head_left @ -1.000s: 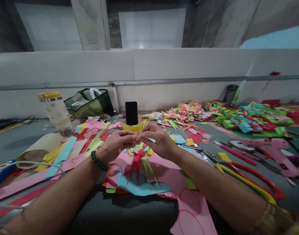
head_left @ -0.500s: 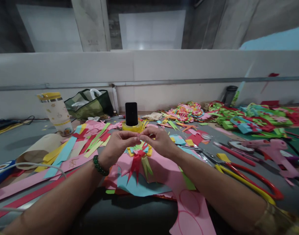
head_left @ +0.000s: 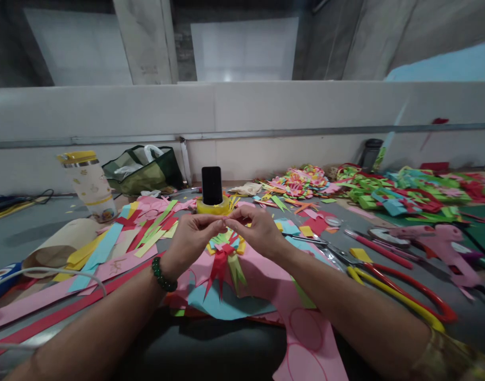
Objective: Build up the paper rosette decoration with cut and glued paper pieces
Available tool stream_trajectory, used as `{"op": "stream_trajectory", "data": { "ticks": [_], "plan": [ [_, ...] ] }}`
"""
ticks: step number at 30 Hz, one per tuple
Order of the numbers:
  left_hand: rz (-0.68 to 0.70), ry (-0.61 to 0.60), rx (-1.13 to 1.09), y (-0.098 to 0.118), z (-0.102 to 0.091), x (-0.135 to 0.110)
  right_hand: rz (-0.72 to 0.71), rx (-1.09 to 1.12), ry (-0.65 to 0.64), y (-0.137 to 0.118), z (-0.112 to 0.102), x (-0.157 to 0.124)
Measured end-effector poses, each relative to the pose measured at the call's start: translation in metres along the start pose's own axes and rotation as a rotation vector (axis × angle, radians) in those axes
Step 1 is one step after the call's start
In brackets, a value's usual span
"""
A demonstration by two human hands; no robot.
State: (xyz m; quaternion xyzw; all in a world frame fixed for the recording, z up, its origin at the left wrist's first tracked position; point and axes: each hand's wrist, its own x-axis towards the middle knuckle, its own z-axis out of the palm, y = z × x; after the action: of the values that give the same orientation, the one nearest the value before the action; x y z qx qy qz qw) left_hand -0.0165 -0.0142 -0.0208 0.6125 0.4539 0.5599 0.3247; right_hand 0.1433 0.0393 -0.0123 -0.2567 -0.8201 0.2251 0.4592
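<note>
My left hand [head_left: 192, 235] and my right hand [head_left: 255, 228] meet fingertip to fingertip over the middle of the table, both closed in a pinch. What they pinch is too small to make out. Just below the fingers lies a layered paper ornament [head_left: 225, 253] with blue, yellow and green petals and red and green pointed strips hanging toward me. It rests on pink paper sheets [head_left: 306, 328] and a blue sheet [head_left: 226, 302]. A green bead bracelet [head_left: 162, 274] is on my left wrist.
A black phone [head_left: 212, 184] stands in a yellow tape roll [head_left: 213, 206] behind my hands. Red-and-yellow scissors [head_left: 401, 291] and a pink glue gun [head_left: 445, 243] lie to the right. Paper strips [head_left: 107, 246], a tumbler [head_left: 89, 184] and a green bag [head_left: 141, 168] are left. Finished paper flowers [head_left: 306, 180] are piled far right.
Both hands have lifted slightly and drawn a little closer together above the ornament. The view has shifted a little; nothing else on the table has moved.
</note>
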Motion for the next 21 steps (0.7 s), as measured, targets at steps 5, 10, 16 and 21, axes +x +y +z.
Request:
{"op": "stream_trajectory", "data": {
  "ticks": [5,10,16,21],
  "plan": [
    [0.014,0.001,-0.004,-0.0024,0.0007,-0.0002,0.058,0.043,-0.002,0.0009,-0.0005,0.0008],
    [0.04,0.016,-0.009,-0.0004,0.0039,-0.0024,0.065,0.082,-0.006,0.0026,-0.001,0.0021],
    [0.065,0.015,-0.008,-0.0028,0.0065,-0.0018,0.119,0.124,-0.039,-0.0002,-0.0054,0.0023],
    [0.06,0.021,-0.076,-0.0054,0.0087,-0.0018,0.132,0.153,-0.073,0.0015,-0.0066,0.0026]
  ]
}}
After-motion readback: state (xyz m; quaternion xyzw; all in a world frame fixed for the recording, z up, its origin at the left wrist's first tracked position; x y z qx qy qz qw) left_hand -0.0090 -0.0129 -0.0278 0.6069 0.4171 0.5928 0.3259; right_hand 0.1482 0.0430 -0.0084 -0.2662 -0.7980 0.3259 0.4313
